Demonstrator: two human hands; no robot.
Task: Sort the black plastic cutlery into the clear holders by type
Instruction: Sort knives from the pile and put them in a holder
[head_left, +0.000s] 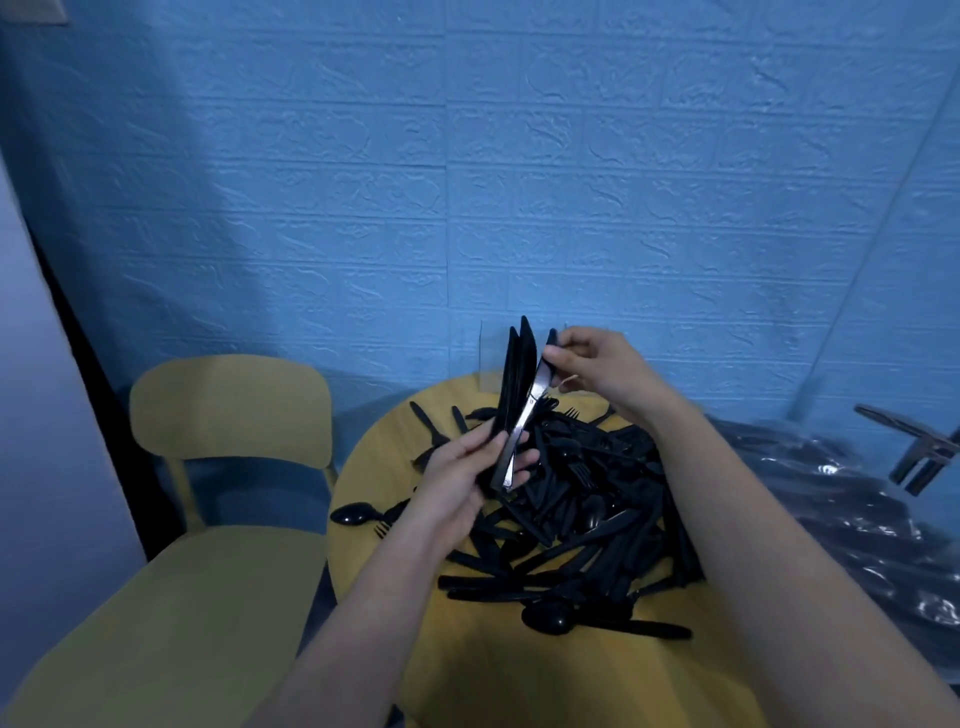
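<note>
Blue brick-patterned wall (519, 182) behind a round yellow table (467, 665), where a heap of black plastic cutlery (587, 499) lies. Above the heap, the left hand (467, 467) grips a bundle of knives (517, 395) by the handles, blades up. The right hand (597, 364) pinches one knife's tip. Beyond them stands a clear holder (491, 358). A yellow chair (228, 415) sits left.

yellow chair (228, 410) left of round yellow table (519, 680) | blue brick-textured wall (467, 182) behind | shiny dark plastic sheeting (857, 519) at right
</note>
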